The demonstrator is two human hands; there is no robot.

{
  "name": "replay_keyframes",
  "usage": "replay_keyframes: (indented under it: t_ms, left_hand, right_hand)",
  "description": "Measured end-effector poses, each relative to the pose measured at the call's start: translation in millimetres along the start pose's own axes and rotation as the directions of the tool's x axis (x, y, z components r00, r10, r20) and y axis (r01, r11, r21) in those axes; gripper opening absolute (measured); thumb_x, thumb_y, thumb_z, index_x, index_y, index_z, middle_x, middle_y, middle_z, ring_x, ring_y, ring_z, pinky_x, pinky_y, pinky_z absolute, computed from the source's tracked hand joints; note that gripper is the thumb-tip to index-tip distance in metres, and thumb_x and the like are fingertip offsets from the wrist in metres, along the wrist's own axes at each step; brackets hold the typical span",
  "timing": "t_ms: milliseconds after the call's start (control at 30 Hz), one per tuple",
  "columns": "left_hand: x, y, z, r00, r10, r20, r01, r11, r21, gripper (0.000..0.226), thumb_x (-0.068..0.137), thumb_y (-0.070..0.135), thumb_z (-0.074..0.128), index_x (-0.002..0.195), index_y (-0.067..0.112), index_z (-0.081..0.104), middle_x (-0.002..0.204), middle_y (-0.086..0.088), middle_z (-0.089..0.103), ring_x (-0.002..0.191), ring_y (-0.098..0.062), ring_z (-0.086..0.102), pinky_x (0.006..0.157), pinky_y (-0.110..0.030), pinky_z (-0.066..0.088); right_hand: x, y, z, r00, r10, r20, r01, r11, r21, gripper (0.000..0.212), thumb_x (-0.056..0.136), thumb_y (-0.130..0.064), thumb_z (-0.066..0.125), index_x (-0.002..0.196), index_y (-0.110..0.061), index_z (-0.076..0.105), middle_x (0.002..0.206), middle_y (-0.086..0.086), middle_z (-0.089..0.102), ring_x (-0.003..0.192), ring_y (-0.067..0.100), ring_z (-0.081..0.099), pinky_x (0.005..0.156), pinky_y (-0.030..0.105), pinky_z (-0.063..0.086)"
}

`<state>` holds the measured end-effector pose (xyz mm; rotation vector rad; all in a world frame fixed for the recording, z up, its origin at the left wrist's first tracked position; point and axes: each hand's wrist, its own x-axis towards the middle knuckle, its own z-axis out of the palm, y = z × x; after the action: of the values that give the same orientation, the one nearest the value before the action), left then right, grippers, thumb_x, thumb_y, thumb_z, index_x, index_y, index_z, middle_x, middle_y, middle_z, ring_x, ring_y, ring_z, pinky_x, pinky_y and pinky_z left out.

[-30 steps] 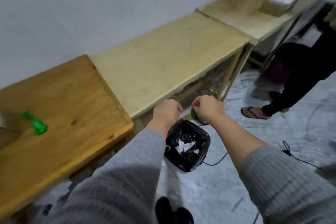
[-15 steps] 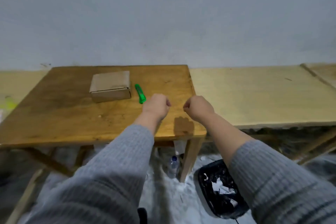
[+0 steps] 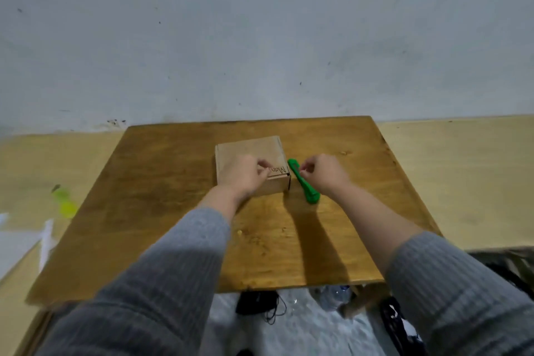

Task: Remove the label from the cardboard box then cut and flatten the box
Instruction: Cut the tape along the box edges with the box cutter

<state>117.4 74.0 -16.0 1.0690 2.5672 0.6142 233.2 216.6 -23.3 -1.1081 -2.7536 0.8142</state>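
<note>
Cardboard box (image 3: pixel 250 153), small, square and plain brown, sits shut near the middle of the dark wooden table (image 3: pixel 173 240), a bit toward the wall side. Some dark lettering shows along its near right top edge, only partly readable. I can't spot a label on the faces that show.

Only one view, the head cam looking down past both grey ribbed sleeves. The left hand (image 3: pixel 245 176) is over the near part of the box, fingers loosely curled with the tips by the printed corner; it's a bit blurry, so I can't tell if it actually pinches anything or just touches the lid. The right hand (image 3: pixel 325 173) hangs just right of the box, thumb and forefinger curled close together right at the green plastic utility knife (image 3: pixel 303 182). Whether they're already pinching it, can't tell. The knife lies flat on the table right beside the box's right side, running from far-left to near-right.

Pale wooden benches (image 3: pixel 462 176) flank the table on both sides, and the left one has something yellow-green and blurry (image 3: pixel 65 202) plus white paper (image 3: pixel 17 243). Under the table edge there's a clear plastic bottle (image 3: pixel 333 296), a black cable (image 3: pixel 274 312) and a black-lined bin (image 3: pixel 401 326) at lower right.
</note>
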Motion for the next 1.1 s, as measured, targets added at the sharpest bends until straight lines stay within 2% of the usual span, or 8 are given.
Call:
replay_keyframes:
  t_ms: [133,233,400,633,800,900,1000,1100]
  left_hand:
    - [36.1,-22.5,-0.2,0.99,0.142,0.0,-0.142,0.99,0.004,0.038,0.089,0.045,0.061,0.125,0.032,0.059,0.139,0.004,0.05,0.132,-0.019,0.042,0.107,-0.043,0.038]
    - [56.9,-33.8,8.7,0.976,0.185,0.111,-0.197,0.974,0.111,0.072,0.083,0.064,0.056,0.145,0.029,0.039,0.157,0.004,0.026,0.146,-0.018,0.018,0.117,-0.049,0.021]
    - [70.0,-50.2,21.0,0.953,0.203,0.227,-0.255,0.94,0.227,0.111,0.068,0.085,0.048,0.154,0.024,0.011,0.162,0.006,0.0,0.148,-0.011,-0.004,0.119,-0.045,-0.004]
    - [71.5,-61.1,30.5,0.955,0.277,0.103,-0.295,0.916,0.272,0.105,0.069,0.088,0.038,0.153,0.029,0.016,0.161,0.01,0.008,0.148,-0.008,0.004,0.119,-0.042,0.0]
    - [68.8,-57.6,27.4,0.948,0.291,0.129,-0.318,0.893,0.319,0.101,0.073,0.086,0.032,0.153,0.028,0.013,0.162,0.007,0.004,0.148,-0.01,0.002,0.119,-0.042,0.0]
    - [68.0,-56.1,26.9,0.945,0.285,0.163,-0.325,0.88,0.347,0.098,0.078,0.084,0.032,0.154,0.026,0.008,0.162,0.006,-0.001,0.148,-0.012,-0.002,0.12,-0.045,-0.001]
    - [70.2,-57.4,25.6,0.935,0.287,0.208,-0.344,0.876,0.339,0.099,0.08,0.079,0.038,0.154,0.024,0.004,0.162,0.003,-0.006,0.148,-0.014,-0.005,0.12,-0.047,-0.001]
    - [68.8,-60.3,23.4,0.922,0.309,0.234,-0.374,0.868,0.327,0.1,0.081,0.073,0.044,0.154,0.021,0.002,0.162,0.001,-0.008,0.148,-0.015,-0.007,0.12,-0.046,-0.003]
  right_hand:
    - [22.4,5.7,22.6,0.985,0.164,-0.046,-0.161,0.985,0.06,0.016,0.089,-0.02,0.058,0.098,-0.022,0.071,0.103,0.007,0.071,0.09,0.025,0.065,0.074,0.032,0.053]
    - [30.3,12.6,39.1,0.968,0.249,-0.029,-0.247,0.968,0.052,0.023,0.089,-0.021,0.058,0.11,-0.019,0.068,0.111,0.009,0.068,0.094,0.027,0.065,0.076,0.033,0.054]
    - [37.9,19.3,59.9,0.95,0.308,-0.049,-0.303,0.949,0.085,0.041,0.085,-0.019,0.066,0.125,-0.016,0.059,0.124,0.011,0.061,0.105,0.028,0.061,0.087,0.036,0.051]
    - [50.2,23.1,58.7,0.931,0.364,0.001,-0.359,0.919,0.161,0.039,0.087,-0.009,0.06,0.125,-0.01,0.058,0.12,0.014,0.064,0.108,0.029,0.061,0.089,0.035,0.049]
    - [55.1,12.1,36.8,0.907,0.413,-0.078,-0.36,0.86,0.361,0.034,0.094,-0.009,0.05,0.127,-0.017,0.053,0.112,0.01,0.061,0.082,0.028,0.067,0.073,0.043,0.058]
    - [50.8,-1.7,19.6,0.923,0.385,0.027,-0.334,0.761,0.557,0.036,0.097,-0.01,0.045,0.133,-0.016,0.045,0.104,0.009,0.063,0.067,0.02,0.059,0.059,0.034,0.052]
    - [42.2,-17.3,4.4,0.954,0.253,0.162,-0.299,0.746,0.595,0.058,0.093,-0.001,0.048,0.145,-0.02,0.031,0.116,0.01,0.058,0.092,0.022,0.059,0.082,0.036,0.053]
    - [34.1,-29.0,1.5,0.972,0.159,0.175,-0.229,0.822,0.521,0.065,0.094,0.003,0.043,0.149,-0.022,0.02,0.117,0.011,0.058,0.089,0.019,0.056,0.075,0.029,0.05]
